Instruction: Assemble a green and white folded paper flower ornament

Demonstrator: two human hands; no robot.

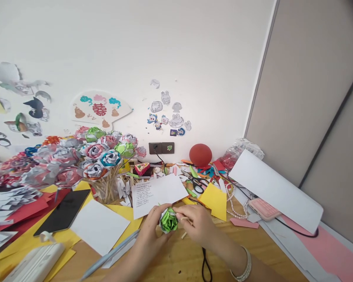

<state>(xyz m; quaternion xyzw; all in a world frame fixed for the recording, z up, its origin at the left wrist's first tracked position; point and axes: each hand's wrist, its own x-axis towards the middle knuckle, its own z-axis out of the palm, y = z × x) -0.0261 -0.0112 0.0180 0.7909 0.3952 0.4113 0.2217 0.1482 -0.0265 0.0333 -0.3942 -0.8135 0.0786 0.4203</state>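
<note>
A green paper flower [169, 220] with layered, crinkled petals is in front of me, above the wooden table. My left hand [153, 223] is closed round its left side, the fingers behind and the thumb below. My right hand [197, 221] is closed at the flower's right edge, its fingertips touching the upper petals. A thin pale wooden stick [187, 220] shows between the right fingers; how far it runs into the hand is hidden. Behind both hands lies a white sheet with handwriting [161, 194].
Finished paper flowers [95, 150] on sticks crowd the back left. Black-handled scissors [198, 185], yellow paper [219, 201] and a bead string [232, 201] lie right of centre. A grey-blue pen [111, 253], black phone [63, 211] and white power bank [35, 262] are left. A silver laptop [275, 188] stands right.
</note>
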